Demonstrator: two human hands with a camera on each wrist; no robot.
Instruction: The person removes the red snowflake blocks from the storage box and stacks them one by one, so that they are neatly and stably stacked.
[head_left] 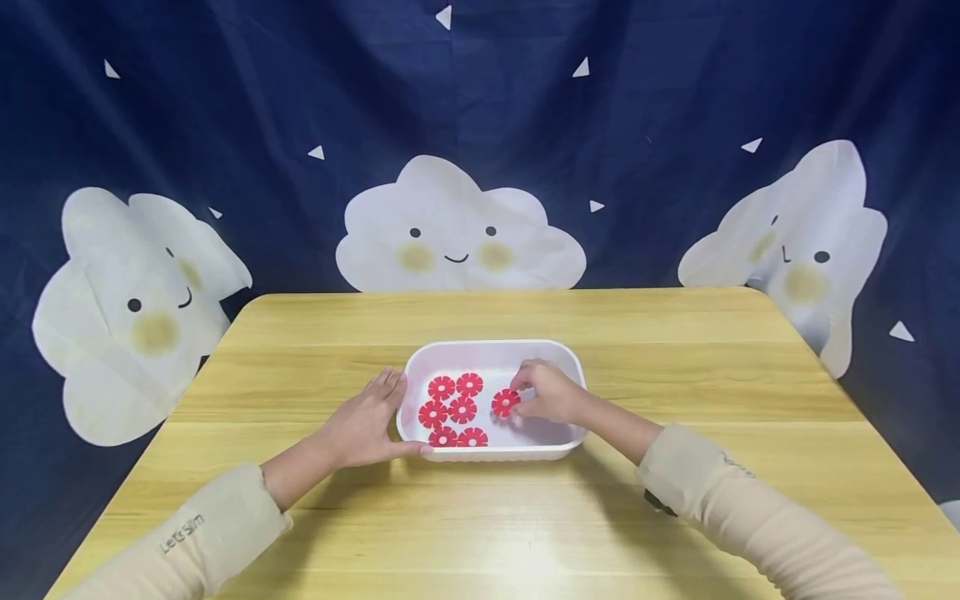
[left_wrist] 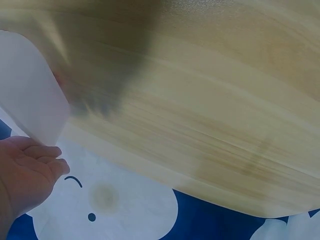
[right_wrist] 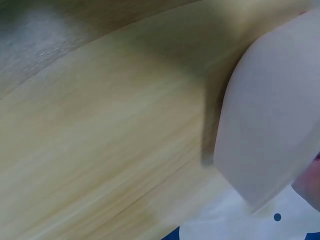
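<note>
A white plastic tray (head_left: 480, 455) sits on the wooden table. In its left half lie several red snowflake discs (head_left: 432, 414), notched around the edge with a hole in the middle. My right hand (head_left: 551, 393) reaches over the tray's right side and pinches another red snowflake disc (head_left: 498, 405) between thumb and fingers, close to the tray floor. My left hand (head_left: 363, 423) rests against the tray's left end, fingers along the side and thumb at the front rim. In the right wrist view, the tray wall (right_wrist: 270, 110) hides most of the right hand.
The light wood table (head_left: 480, 525) extends around the tray on all sides. Behind it hangs a dark blue curtain (head_left: 517, 100) printed with white smiling clouds (head_left: 457, 200) and small triangles.
</note>
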